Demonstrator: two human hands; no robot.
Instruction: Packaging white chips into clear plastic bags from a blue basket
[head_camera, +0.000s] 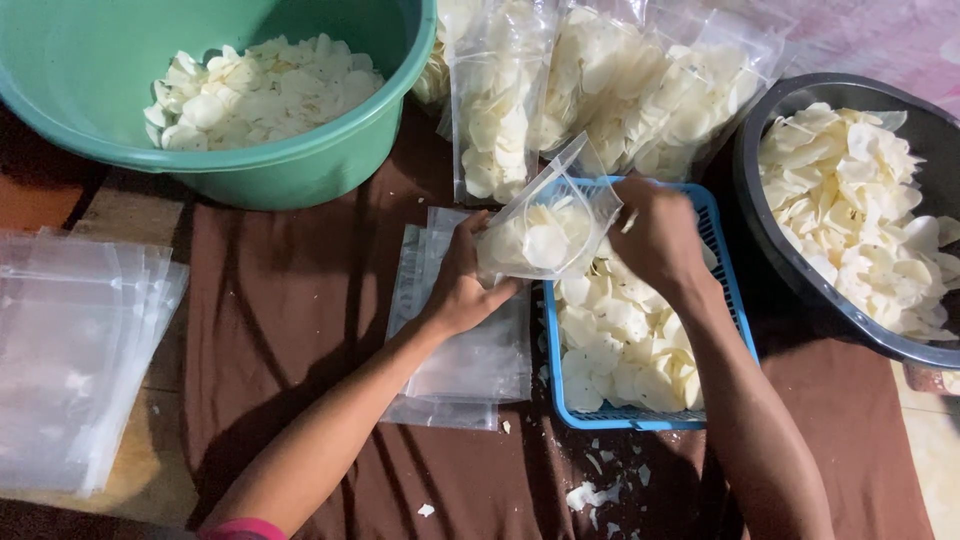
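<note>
Two hands work over the blue basket (728, 300); left hand (462, 283) fingers pinch a clear bag (548, 222); right hand (655, 235) fingers curl together at its mouth, grip unclear.

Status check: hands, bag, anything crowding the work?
Left hand grips clear bag, partly filled with white chips. Right hand at bag mouth, over blue basket. Empty-bag stack under left hand; nothing blocking.

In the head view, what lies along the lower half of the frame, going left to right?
Stack of empty clear plastic bags → flat pile of clear bags under the left hand → blue plastic basket of pale chips → round black basin of chips.
</note>
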